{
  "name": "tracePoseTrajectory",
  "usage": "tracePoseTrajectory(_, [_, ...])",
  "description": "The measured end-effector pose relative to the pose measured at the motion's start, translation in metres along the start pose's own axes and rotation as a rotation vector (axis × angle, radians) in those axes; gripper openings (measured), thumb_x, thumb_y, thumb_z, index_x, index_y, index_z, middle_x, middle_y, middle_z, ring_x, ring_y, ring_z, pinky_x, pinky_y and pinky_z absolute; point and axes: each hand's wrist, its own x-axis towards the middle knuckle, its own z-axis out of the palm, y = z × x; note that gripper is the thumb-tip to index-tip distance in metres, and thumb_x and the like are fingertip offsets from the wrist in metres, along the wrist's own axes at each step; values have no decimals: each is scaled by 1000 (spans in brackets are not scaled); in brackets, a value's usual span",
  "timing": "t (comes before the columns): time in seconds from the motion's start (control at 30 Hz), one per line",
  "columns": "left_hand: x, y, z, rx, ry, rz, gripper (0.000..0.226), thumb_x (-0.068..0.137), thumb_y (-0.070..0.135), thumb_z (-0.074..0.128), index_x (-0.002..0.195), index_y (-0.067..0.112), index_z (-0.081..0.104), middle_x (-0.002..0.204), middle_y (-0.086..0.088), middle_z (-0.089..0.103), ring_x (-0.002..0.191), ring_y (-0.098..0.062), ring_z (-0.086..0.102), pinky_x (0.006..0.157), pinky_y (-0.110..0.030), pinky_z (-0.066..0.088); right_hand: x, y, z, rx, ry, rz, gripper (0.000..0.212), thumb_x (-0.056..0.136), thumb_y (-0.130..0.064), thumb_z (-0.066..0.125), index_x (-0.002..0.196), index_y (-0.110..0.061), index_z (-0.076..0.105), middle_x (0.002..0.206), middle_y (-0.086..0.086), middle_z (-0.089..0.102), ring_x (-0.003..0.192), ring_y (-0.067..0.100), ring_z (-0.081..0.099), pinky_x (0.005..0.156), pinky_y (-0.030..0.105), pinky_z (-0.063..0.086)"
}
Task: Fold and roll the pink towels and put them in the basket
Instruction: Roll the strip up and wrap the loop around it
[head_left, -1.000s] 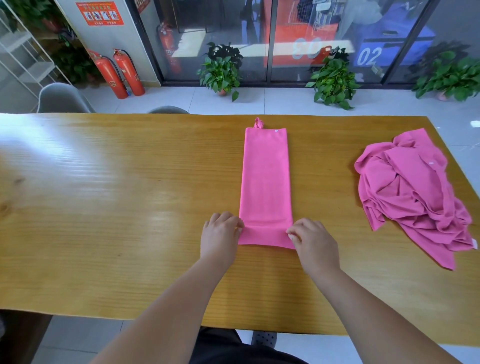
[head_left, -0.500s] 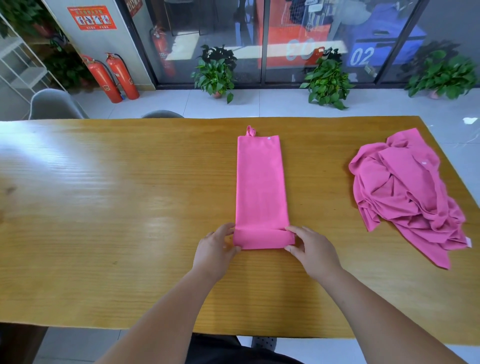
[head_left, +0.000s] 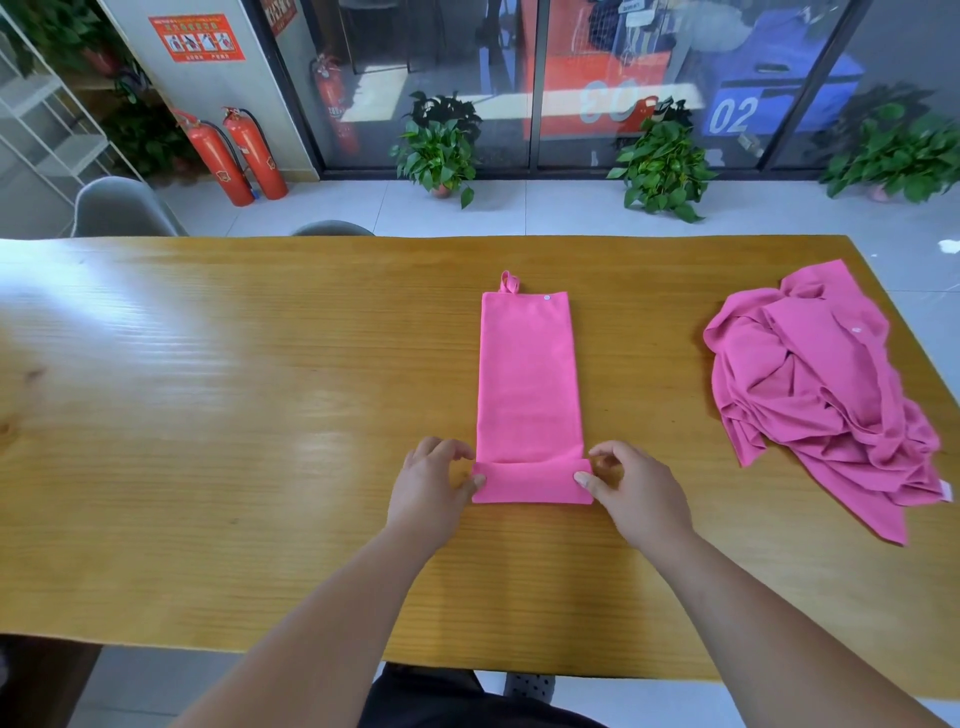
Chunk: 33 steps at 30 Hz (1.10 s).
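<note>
Towel strip flat on tabletop, near end turned over once, lying between the fingers. Left hand, right hand: thumbs touch fold ends, fingers curled; whether pinching, cannot tell. Roll tight, both ends level, edges flush.

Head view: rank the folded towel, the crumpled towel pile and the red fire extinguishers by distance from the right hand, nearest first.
1. The folded towel: the right hand pinches its turned-up near end.
2. The crumpled towel pile: on the table, off to the hand's right.
3. The red fire extinguishers: beyond the table's far edge, far left.
</note>
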Motion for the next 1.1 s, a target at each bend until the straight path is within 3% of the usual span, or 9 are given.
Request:
tracePoseTrajectory(0.1, [0, 9, 6, 191, 152, 208, 8, 95, 28, 77, 101, 32, 73, 108, 17, 63, 99, -15, 55, 84, -34, 47, 0, -2, 10, -205, 183, -239, 6, 98, -44, 67, 96, -39, 69, 106, -24, 59, 90, 4, 55, 69, 28, 50])
tracePoseTrajectory(0.23, [-3, 3, 14, 389, 261, 387, 14, 94, 15, 77, 101, 28, 77, 103, 14, 69, 88, -20, 59, 73, -36, 44, -1, 13, 29, -462, 223, -428, 37, 109, -38, 38, 112, -27, 74, 114, -14, 68, 98, 16, 54, 81, 36, 50])
tracePoseTrajectory(0.33, [-12, -2, 15, 407, 262, 414, 27, 94, 35, 79, 120, 26, 76, 118, 13, 71, 97, -19, 63, 78, -37, 49, -9, 19, 27, -508, 223, -460, 40, 103, -44, 60, 137, -23, 67, 136, -12, 63, 113, 19, 57, 86, 39, 51])
tracePoseTrajectory(0.47, [-11, -2, 12, 431, 123, 324, 62, 84, 39, 87, 140, 25, 66, 136, 11, 66, 117, -18, 63, 93, -36, 52, -6, 17, 19, -548, 75, -392, 66, 93, -47, 74, 153, -29, 53, 152, -18, 51, 126, 14, 49, 98, 36, 50])
tracePoseTrajectory(0.63, [7, 11, 4, 308, -7, 145, 55, 97, 32, 75, 149, 32, 56, 141, 15, 63, 124, -18, 59, 104, -37, 46, 16, 3, 8, -318, -62, -272, 58, 100, -41, 70, 155, -37, 50, 153, -22, 50, 133, 13, 45, 105, 35, 47])
tracePoseTrajectory(0.73, [12, 9, -5, 128, -98, 50, 51, 99, 35, 72, 147, 38, 54, 123, 18, 68, 107, -10, 63, 96, -36, 50, 21, 8, -3, -114, -194, -204, 57, 100, -42, 71, 153, -42, 51, 150, -22, 52, 128, 12, 51, 107, 35, 47])
tracePoseTrajectory(0.8, [13, 6, -11, 11, -175, 4, 47, 99, 38, 72, 142, 40, 56, 122, 26, 67, 93, 0, 63, 82, -28, 51, 20, 11, -11, -24, -275, -162, 56, 97, -44, 74, 150, -46, 54, 142, -20, 56, 109, 4, 58, 95, 28, 49])
tracePoseTrajectory(0.93, [16, -5, -17, -158, -309, -86, 37, 94, 46, 76, 128, 39, 63, 116, 22, 71, 80, -4, 66, 73, -28, 56, 21, 19, -19, 63, -347, -75, 44, 92, -48, 79, 134, -50, 65, 98, -11, 70, 81, 9, 62, 70, 25, 48])
tracePoseTrajectory(1.1, [23, -10, -21, -246, -391, -152, 43, 87, 53, 82, 122, 40, 63, 107, 14, 76, 87, -10, 73, 80, -42, 64, 21, 23, -16, 193, -395, -47, 38, 90, -40, 84, 126, -40, 74, 106, -23, 76, 99, -3, 69, 96, 35, 57])
